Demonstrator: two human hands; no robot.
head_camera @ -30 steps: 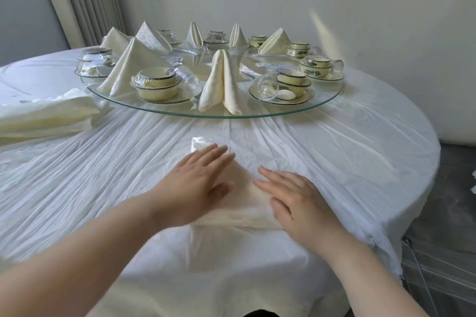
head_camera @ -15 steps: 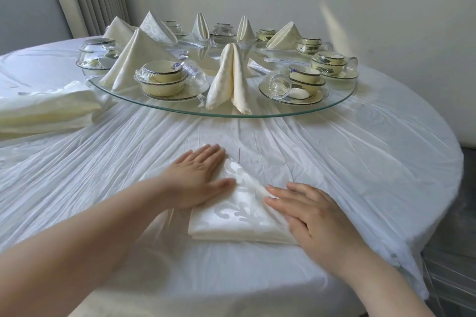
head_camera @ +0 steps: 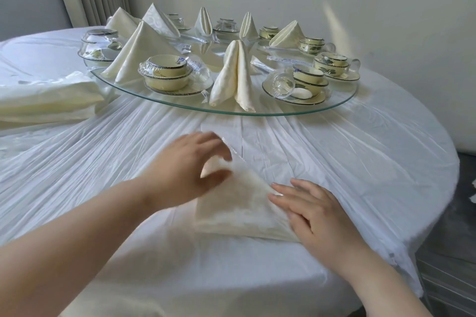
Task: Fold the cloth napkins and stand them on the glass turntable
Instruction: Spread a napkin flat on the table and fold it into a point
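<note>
A cream cloth napkin (head_camera: 239, 208), folded to a triangle, lies on the white table cover in front of me. My left hand (head_camera: 190, 170) curls over its far tip and lifts it, thumb under the cloth; the hand is blurred by motion. My right hand (head_camera: 306, 208) lies flat with straight fingers on the napkin's right edge. Behind stands the glass turntable (head_camera: 164, 100) with several folded napkins upright on it; the nearest one (head_camera: 234, 77) is at its front edge.
Wrapped cream bowl and cup sets (head_camera: 167, 72) (head_camera: 301, 82) ring the turntable. A stack of unfolded cream napkins (head_camera: 43, 105) lies at the left. The round table's edge (head_camera: 443, 188) drops off at the right, near a white wall.
My left hand went from lying flat on the napkin's left side to curling round its far tip and raising it. My right hand stayed on the right edge.
</note>
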